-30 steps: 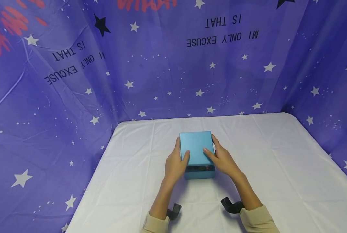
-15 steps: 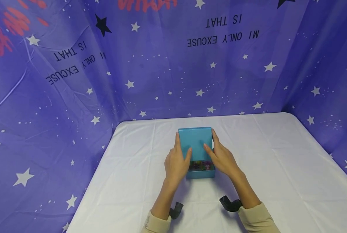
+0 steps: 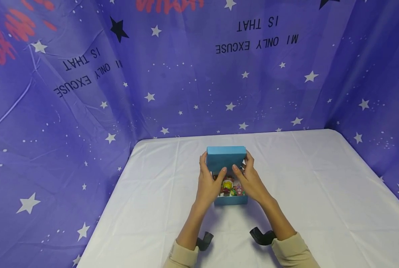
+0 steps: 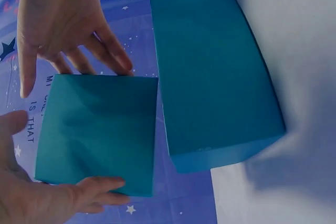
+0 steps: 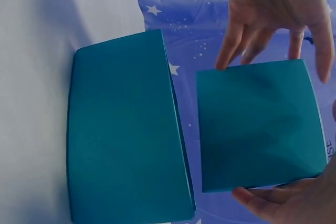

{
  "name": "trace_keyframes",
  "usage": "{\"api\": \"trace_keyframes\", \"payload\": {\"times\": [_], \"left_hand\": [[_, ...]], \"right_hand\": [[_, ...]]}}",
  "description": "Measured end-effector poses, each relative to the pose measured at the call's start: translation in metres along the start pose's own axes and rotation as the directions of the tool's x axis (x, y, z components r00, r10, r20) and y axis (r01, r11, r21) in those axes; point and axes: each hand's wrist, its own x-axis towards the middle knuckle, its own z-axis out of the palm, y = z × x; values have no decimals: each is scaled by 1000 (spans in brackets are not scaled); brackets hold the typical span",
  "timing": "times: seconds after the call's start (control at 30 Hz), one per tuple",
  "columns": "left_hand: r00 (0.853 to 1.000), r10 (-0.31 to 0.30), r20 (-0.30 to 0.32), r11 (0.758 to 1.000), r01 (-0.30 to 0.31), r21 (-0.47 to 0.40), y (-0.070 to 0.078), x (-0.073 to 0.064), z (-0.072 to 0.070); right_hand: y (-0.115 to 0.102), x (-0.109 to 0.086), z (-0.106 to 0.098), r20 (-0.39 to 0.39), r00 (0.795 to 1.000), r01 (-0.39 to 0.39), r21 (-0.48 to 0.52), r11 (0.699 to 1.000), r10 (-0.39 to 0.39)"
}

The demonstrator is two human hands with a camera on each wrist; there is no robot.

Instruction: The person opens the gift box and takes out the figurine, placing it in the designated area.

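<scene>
A blue box (image 3: 231, 201) stands on the table, its inside showing small colourful toy figures (image 3: 228, 185), one with a yellow part and one pink. Above it, the box's blue lid (image 3: 226, 160) is tilted up on edge, its flat panel toward the person. My left hand (image 3: 207, 186) holds the lid's left side, fingers along that side. On the opposite side my right hand (image 3: 254, 184) holds it likewise. Both wrist views show a gap between the lid (image 4: 100, 135) and the box (image 5: 126, 135). Whether the lid's far edge touches the box is hidden.
A white cloth (image 3: 146, 208) covers the table. Purple star-printed curtains (image 3: 199, 93) stand at the back and both sides. Black curved pieces (image 3: 204, 241) sit by both wrists.
The lid has tipped up from nearly flat to steeply upright, its near edge rising. The box's inside has come into view. Both hands have turned with the lid.
</scene>
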Motion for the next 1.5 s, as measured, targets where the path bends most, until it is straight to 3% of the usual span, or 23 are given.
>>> {"api": "trace_keyframes", "payload": {"times": [0.1,0.23,0.47,0.57,0.87,1.17,1.37,1.5], "left_hand": [[1000,9,-2,991,-9,-134,-1,2,1],[1000,11,-14,959,-14,-282,2,4,-1],[998,36,-57,921,-55,-385,28,-2,-14],[997,41,-62,905,-63,-421,28,-2,-14],[997,39,-68,856,-69,-512,23,-3,-13],[987,105,-123,852,-153,-501,18,-7,-12],[986,112,-123,852,-159,-499,17,-10,-12],[982,138,-129,843,-185,-504,15,-12,-14]], "right_hand": [[0,1,0,-33,999,23,57,998,-21],[-5,1,-2,-65,998,17,138,990,-8],[-37,-3,-8,-106,994,15,188,982,5],[-43,-3,-8,-127,992,25,193,981,0],[-35,-4,-4,-198,979,89,248,965,-39],[-30,-9,2,-249,968,76,312,947,4],[-12,-8,8,-264,965,111,392,913,-4],[-8,-8,10,-244,967,181,461,869,-73]]}}
